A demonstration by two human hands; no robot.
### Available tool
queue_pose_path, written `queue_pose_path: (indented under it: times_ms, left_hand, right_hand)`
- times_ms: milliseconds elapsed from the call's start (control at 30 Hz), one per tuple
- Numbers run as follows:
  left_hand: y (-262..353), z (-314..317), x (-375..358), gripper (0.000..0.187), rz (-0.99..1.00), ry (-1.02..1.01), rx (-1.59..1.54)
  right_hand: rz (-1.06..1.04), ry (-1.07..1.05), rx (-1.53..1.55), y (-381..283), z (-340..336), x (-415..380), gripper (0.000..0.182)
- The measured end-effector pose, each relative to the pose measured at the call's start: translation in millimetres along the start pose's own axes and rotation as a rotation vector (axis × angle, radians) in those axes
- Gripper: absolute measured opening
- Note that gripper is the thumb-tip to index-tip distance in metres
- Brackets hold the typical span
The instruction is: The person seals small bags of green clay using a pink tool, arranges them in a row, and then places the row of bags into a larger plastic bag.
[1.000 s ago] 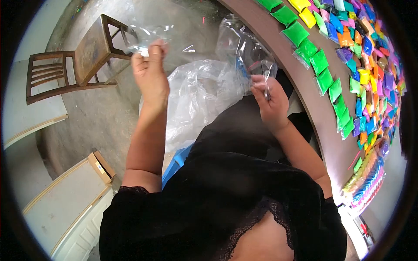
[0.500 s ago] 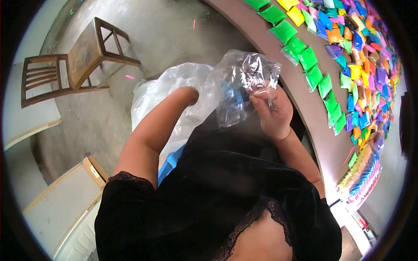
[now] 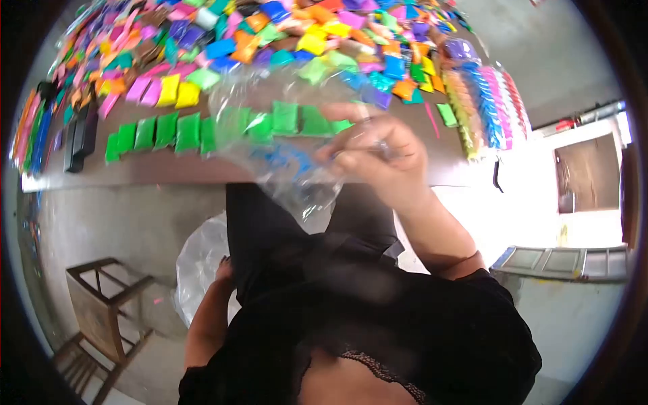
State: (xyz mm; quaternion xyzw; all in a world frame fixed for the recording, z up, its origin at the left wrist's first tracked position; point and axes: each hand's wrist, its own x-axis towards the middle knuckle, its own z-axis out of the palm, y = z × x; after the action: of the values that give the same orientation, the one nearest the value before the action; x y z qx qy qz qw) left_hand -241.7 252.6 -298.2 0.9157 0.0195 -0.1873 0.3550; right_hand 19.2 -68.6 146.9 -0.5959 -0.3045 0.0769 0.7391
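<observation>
My right hand (image 3: 381, 152) is raised over the table's near edge, its fingers closed on a clear plastic bag (image 3: 297, 179) with blue print. The bag hangs loosely to the left and overlaps a row of green packets (image 3: 188, 131) on the table. Low at my left side, my left hand (image 3: 225, 268) is beside my thigh, against a large translucent plastic sack (image 3: 194, 270). Its fingers are mostly hidden, so I cannot tell whether they grip the sack.
The brown table (image 3: 169, 173) spans the view ahead, heaped at the back with many-coloured packets (image 3: 314, 40). Stacked strips of packets (image 3: 496, 108) stand at its right end, and black boxes (image 3: 79, 135) at the left. A wooden chair (image 3: 101, 324) is at lower left.
My view has turned from the floor and sack to face the table. The right hand has brought the clear bag over the table edge. My left hand remains low by the sack.
</observation>
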Motion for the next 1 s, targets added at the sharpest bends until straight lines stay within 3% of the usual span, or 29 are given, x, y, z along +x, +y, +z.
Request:
queue_pose_path:
  times_ms: [67,100,167,200,233,267,300,333,400,533,600,700,800,867,1000]
  left_hand:
    - [38.9,-48.3,3.8,0.043,0.055,0.084,0.156]
    - [60.7,-72.5,-3.9,0.036,0.083,0.169,0.292]
    - [89.7,-100.6,-15.1,0.032,0.060,0.209,0.307]
    - [106.2,-113.6,-15.3,0.028,0.029,0.272,0.302]
    - [124.0,-126.8,-12.3,0.028,0.044,0.263,0.321]
    - [143.2,-138.3,-7.3,0.025,0.171,0.419,0.306]
    - [166.9,-148.9,-5.8,0.021,0.295,0.570,0.284]
    - [202.3,-162.5,-0.6,0.021,0.303,0.556,0.297]
    - [294.7,-191.0,22.9,0.022,0.604,0.642,0.282]
    - [448.7,-206.9,68.2,0.019,1.171,0.403,0.114]
    - [502.3,-199.1,99.1,0.019,1.258,0.272,0.238]
    - [549.2,-171.8,148.0,0.027,1.170,0.222,0.413]
    - [552.8,-139.1,185.5,0.031,1.117,0.205,0.634]
    - [546.9,-119.7,196.4,0.037,0.859,0.114,0.771]
    - [550.4,-117.8,195.7,0.038,0.748,0.069,0.724]
  right_hand:
    - [-0.322,-0.035,-0.259,-15.1,-44.6,4.0,0.013]
    - [-0.325,-0.012,-0.263,-29.5,-62.8,1.2,0.013]
    - [-0.384,-0.078,-0.692,-58.3,-92.4,-4.6,0.011]
    - [-0.387,-0.053,-0.693,-60.9,-105.8,-5.2,0.011]
    - [-0.497,-0.134,-0.966,-62.9,-120.0,-6.1,0.009]
    - [-0.599,-0.220,-1.242,-64.5,-133.2,-9.1,0.007]
    - [-0.551,-0.194,-1.287,-52.7,-147.5,-19.4,0.009]
    - [-0.542,-0.175,-1.285,-36.6,-163.5,-29.0,0.009]
    - [-0.556,-0.201,-1.463,1.9,-195.3,-47.8,0.009]
    - [-0.395,-0.225,-1.493,45.4,-231.5,-84.4,0.006]
    - [-0.379,-0.213,-1.477,47.0,-238.7,-94.1,0.005]
    - [-0.382,-0.206,-1.453,46.5,-253.2,-109.4,0.008]
    - [-0.375,-0.175,-1.414,41.4,-263.8,-121.4,0.014]
    - [-0.334,-0.116,-1.449,34.3,-267.1,-128.3,0.016]
    - [-0.170,-0.080,-1.397,22.3,-271.2,-143.3,0.018]
